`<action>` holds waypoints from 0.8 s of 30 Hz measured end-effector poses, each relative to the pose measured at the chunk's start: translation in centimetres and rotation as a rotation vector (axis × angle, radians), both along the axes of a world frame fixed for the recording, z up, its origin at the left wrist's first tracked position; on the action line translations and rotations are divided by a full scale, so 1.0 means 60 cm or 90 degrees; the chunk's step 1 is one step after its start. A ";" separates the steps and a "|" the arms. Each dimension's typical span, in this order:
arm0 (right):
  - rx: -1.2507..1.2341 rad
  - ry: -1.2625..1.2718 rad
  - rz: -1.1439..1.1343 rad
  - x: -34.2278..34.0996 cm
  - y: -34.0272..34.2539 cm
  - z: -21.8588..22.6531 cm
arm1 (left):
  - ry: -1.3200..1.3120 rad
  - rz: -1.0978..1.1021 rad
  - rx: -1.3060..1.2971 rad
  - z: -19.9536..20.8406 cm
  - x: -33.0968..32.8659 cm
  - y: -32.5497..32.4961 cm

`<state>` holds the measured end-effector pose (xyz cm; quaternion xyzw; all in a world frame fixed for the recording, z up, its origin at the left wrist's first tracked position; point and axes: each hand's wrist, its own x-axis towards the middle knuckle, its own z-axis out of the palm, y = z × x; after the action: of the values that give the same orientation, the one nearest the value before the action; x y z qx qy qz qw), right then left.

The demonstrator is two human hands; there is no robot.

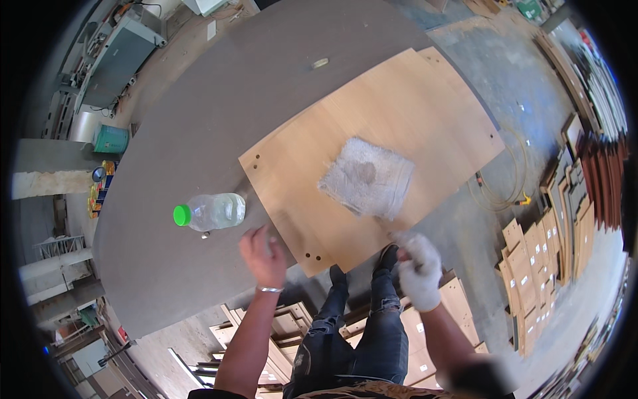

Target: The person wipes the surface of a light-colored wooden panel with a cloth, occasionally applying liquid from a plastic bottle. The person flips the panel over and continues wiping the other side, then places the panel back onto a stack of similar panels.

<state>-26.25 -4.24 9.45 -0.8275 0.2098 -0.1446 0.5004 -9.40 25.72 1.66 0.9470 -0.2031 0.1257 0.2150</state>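
Observation:
A light wood-veneer panel [425, 86] with dark round holes near its corners lies on a large dark table. On the panel rests a folded greyish-white towel [382, 183] with a damp-looking spot in its middle. My left hand [264, 258], bare with a silver bracelet at the wrist, hovers by the panel's near left corner, fingers apart and nothing in them. My right hand [420, 271] wears a white glove with bare fingertips and hangs by the panel's near edge, thumb and forefinger apart. A clear plastic bottle [211, 211] with a green cap lies left of the panel.
The dark table [193, 126] spreads left and far. A small pale block [320, 63] lies on it. Stacked wooden boards [531, 266] stand on the floor at the right, near a yellow hose [508, 199]. More boards [458, 312] lie around my legs. A green bucket [111, 138] stands far left.

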 end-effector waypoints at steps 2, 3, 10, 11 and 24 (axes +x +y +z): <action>0.039 0.017 -0.039 0.035 -0.053 -0.004 | 0.002 -0.051 -0.060 0.002 0.041 -0.112; 0.040 -0.042 -0.050 0.070 -0.080 -0.015 | 0.010 -0.058 -0.070 -0.001 0.068 -0.169; -0.192 -0.043 0.053 0.499 -0.167 -0.069 | 0.022 0.002 -0.022 -0.031 0.157 -0.308; -0.292 -0.032 0.073 0.558 -0.176 -0.079 | 0.025 -0.013 -0.038 -0.032 0.156 -0.306; -0.609 0.186 0.245 0.800 -0.192 -0.156 | 0.150 -0.126 0.128 0.012 0.145 -0.317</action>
<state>21.75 -15.76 0.06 -0.9981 0.0323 -0.0129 0.0506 -0.70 6.73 2.41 0.9473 -0.2801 -0.0286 0.1530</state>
